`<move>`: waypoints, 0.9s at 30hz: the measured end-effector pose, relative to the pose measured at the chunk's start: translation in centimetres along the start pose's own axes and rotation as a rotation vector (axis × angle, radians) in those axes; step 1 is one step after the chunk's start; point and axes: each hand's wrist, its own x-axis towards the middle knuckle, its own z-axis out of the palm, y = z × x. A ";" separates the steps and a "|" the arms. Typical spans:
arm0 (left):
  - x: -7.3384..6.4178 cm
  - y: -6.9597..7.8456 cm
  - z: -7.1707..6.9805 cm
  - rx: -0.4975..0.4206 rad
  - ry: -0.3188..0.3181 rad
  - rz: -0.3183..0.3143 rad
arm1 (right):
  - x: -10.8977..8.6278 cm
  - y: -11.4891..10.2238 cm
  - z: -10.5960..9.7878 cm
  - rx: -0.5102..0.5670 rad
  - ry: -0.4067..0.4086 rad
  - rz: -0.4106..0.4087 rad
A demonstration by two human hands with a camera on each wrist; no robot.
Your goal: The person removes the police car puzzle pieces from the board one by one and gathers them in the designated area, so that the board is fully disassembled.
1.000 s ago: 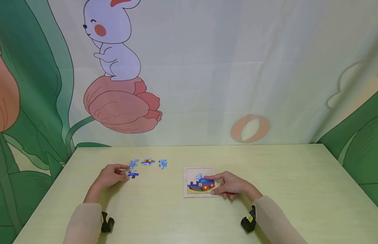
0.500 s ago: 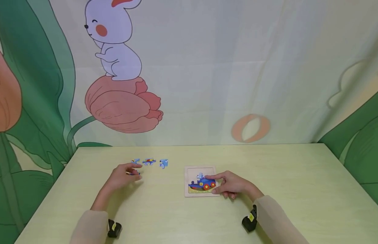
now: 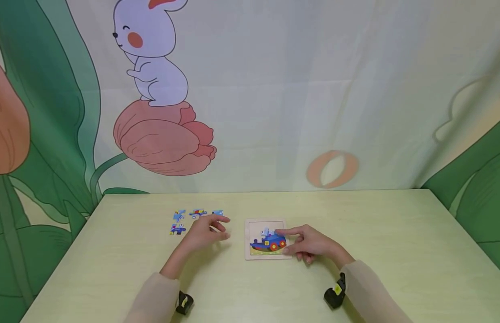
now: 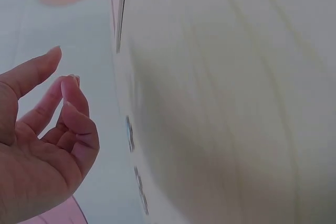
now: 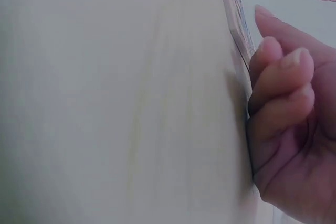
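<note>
A small square wooden jigsaw board (image 3: 247,240) lies on the table in the head view, partly filled with a blue train picture. My right hand (image 3: 312,243) holds its right side, the index finger reaching over the picture and the thumb at the lower right of the frame. Over the table left of the board hovers my left hand (image 3: 205,231), its thumb and fingers apart with nothing between them. Loose jigsaw pieces lie beyond it: one piece (image 3: 178,229), one piece (image 3: 179,215), one piece (image 3: 198,213), and one piece (image 3: 218,212) partly hidden by the hand.
The pale wooden table (image 3: 395,251) meets a printed curtain (image 3: 254,112) at its back edge. Black wrist cameras, one on the left wrist (image 3: 184,303) and one on the right (image 3: 334,296), sit low over the tabletop.
My left hand has moved right, away from the loose pieces toward the board, uncovering the front-left piece. The right hand stays at the board's right side.
</note>
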 end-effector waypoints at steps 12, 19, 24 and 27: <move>1.9 2.8 5.1 0.057 -0.139 0.044 | -0.2 0.1 0.0 -0.045 0.017 0.023; 2.7 3.9 6.8 0.171 -0.159 0.068 | -0.1 -0.1 0.1 -0.057 0.019 0.022; 3.1 4.2 7.5 0.236 -0.153 0.059 | -0.1 0.0 0.1 -0.052 0.018 0.023; 3.2 4.5 7.6 0.246 -0.146 0.050 | 0.0 0.0 0.1 -0.053 0.017 0.027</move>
